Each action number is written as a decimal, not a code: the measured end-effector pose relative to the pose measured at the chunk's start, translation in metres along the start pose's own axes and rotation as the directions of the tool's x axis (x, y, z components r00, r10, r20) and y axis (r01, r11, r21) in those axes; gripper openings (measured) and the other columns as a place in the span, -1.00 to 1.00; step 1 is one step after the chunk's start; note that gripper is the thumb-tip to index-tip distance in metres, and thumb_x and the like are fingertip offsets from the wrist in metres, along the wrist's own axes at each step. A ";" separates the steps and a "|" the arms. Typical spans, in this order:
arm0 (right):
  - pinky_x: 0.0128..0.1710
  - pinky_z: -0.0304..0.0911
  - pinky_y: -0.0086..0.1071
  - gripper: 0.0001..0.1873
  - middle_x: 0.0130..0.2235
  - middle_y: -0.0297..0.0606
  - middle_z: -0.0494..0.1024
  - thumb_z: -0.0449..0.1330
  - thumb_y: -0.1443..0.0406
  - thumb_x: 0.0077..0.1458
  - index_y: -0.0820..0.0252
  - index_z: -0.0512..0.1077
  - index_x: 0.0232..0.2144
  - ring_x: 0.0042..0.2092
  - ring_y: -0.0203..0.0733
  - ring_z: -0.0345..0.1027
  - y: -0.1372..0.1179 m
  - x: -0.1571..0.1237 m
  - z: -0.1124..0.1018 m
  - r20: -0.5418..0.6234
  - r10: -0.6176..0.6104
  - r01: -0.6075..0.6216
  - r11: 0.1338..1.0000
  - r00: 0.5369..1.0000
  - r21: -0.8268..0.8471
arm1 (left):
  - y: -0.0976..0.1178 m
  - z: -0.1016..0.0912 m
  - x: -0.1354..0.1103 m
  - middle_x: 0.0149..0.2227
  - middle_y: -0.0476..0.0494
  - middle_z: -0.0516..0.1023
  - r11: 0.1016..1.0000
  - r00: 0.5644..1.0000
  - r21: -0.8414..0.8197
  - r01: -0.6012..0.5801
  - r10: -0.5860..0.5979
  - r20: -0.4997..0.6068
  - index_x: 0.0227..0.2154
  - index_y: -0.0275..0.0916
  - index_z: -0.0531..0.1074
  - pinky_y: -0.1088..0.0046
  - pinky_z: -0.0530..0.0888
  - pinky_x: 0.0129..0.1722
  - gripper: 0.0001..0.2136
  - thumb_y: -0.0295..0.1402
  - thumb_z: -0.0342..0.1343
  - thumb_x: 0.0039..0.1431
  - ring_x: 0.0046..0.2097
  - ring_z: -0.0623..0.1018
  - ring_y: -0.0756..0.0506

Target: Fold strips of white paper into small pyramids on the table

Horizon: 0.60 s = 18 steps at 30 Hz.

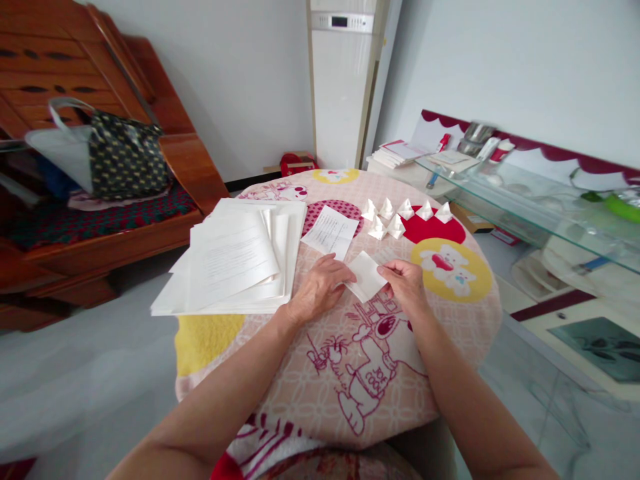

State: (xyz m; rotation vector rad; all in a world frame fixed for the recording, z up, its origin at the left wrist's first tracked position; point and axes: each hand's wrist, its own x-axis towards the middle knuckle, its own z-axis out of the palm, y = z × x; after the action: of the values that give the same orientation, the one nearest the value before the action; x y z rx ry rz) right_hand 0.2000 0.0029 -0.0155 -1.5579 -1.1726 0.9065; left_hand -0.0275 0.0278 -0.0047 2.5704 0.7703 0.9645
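A small folded white paper (366, 275) lies on the cartoon-print cloth (350, 373) of a round table. My left hand (320, 288) presses on the paper's left edge with its fingers bent. My right hand (406, 283) pinches its right edge. Just beyond lies a printed sheet (330, 231), and to the left a stack of white papers (235, 257). Several small folded paper shapes (400, 215) stand in a cluster at the far side of the table.
A wooden bench (100, 167) with a patterned bag (123, 157) stands at the left. A glass shelf unit (550, 207) with cups and papers runs along the right. A white standing air conditioner (343, 80) is behind the table.
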 end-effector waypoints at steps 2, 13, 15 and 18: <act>-0.74 0.06 -0.43 -0.70 -0.67 -0.37 0.42 0.27 0.04 -0.04 0.17 0.47 -0.48 -0.68 -0.26 0.24 -0.002 -0.001 0.001 -0.005 0.027 -0.027 1.000 1.000 0.003 | 0.003 -0.001 0.002 -0.16 -0.09 0.66 0.994 0.997 0.097 -0.045 0.039 0.064 -0.21 -0.16 0.54 0.02 0.24 0.35 -0.76 -0.57 0.06 0.16 0.00 0.58 -0.14; -0.77 0.11 -0.51 -0.90 -0.71 -0.37 0.44 0.26 0.31 -0.06 0.19 0.43 -0.42 -0.71 -0.24 0.32 -0.006 -0.006 -0.005 0.112 0.238 -0.224 0.966 0.965 -0.126 | -0.009 -0.007 0.001 -0.06 -0.02 0.67 0.988 0.984 0.136 -0.069 0.044 0.174 -0.26 -0.10 0.58 -0.02 0.04 0.46 -0.66 -0.61 0.00 0.08 0.14 0.51 -0.12; -0.74 0.09 -0.50 -0.97 -0.74 -0.41 0.39 0.24 0.34 -0.04 0.19 0.45 -0.45 -0.72 -0.27 0.26 -0.008 -0.006 -0.007 0.113 0.225 -0.191 0.948 0.968 -0.255 | -0.006 -0.007 0.001 -0.08 -0.03 0.68 0.992 0.972 0.098 -0.085 0.061 0.228 -0.22 -0.11 0.58 0.01 0.07 0.45 -0.63 -0.63 0.00 0.07 0.12 0.53 -0.12; -0.61 0.15 -0.46 -0.92 -0.66 -0.37 0.45 0.25 0.38 -0.03 0.19 0.46 -0.54 -0.63 -0.26 0.33 -0.012 -0.007 -0.012 0.127 0.128 -0.060 0.896 0.984 -0.439 | -0.003 -0.007 0.002 -0.13 -0.02 0.68 0.992 0.953 0.081 -0.100 0.072 0.294 -0.26 -0.11 0.58 0.03 0.10 0.44 -0.64 -0.65 0.02 0.02 0.07 0.56 -0.13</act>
State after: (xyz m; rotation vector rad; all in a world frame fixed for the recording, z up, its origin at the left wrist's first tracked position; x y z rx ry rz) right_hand 0.2060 -0.0054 -0.0007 -1.9435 -1.4954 0.8777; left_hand -0.0323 0.0319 0.0001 2.7628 0.6405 0.5623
